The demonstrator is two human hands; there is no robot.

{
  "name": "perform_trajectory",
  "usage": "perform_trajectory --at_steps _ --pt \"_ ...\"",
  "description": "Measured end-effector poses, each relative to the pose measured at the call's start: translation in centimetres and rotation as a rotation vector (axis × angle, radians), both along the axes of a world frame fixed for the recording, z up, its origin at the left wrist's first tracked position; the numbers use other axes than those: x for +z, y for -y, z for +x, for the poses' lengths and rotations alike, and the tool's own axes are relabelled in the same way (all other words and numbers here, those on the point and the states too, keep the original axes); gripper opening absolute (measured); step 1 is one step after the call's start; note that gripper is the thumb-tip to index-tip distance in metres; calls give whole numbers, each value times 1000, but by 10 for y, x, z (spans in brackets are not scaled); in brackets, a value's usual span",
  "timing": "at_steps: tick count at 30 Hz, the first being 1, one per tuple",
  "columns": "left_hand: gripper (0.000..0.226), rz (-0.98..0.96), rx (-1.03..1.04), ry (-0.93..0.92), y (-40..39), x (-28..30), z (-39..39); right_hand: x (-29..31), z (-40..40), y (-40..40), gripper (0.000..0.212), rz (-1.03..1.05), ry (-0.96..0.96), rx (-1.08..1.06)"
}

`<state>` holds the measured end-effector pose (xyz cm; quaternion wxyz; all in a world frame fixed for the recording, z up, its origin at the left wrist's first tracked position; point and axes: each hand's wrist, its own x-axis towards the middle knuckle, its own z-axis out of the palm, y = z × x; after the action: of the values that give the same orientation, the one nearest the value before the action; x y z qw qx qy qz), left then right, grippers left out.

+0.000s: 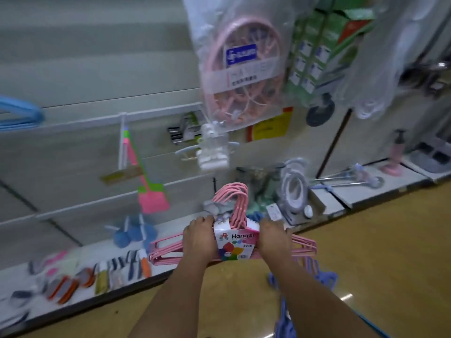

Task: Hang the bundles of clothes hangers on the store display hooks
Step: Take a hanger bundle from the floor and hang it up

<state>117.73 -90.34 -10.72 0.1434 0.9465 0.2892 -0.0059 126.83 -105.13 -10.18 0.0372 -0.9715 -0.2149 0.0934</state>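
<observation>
Pink hanger bundle (233, 230) in both hands

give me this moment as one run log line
phase: carrying to display | left hand: grips pink plastic hanger bundle | right hand: grips same bundle | hung: not yet | floor: purple hangers

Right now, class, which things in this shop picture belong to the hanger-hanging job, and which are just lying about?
Job: pink plastic hanger bundle with paper label, left hand, right hand, white wire display hook.

Lying about: pink-and-green fly swatter, pink pump bottle, bagged pink round clip dryer.
</observation>
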Motion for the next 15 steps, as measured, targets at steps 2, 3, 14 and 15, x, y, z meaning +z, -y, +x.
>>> perform_trajectory --at_steps 2,3,14,15 --pt "36 19 78 -15 -15 6 -29 4 -18 -23 37 -7 -38 76" --pt "33 27 114 -14 -21 8 -41 6 -26 -34 37 -11 -56 101" --pt "33 -55 497 -27 -110 33 -231 36 -170 -178 28 -40 -8 545" --pt "33 -44 521 -33 -119 35 -248 38 -186 -192 27 -33 -6 575"
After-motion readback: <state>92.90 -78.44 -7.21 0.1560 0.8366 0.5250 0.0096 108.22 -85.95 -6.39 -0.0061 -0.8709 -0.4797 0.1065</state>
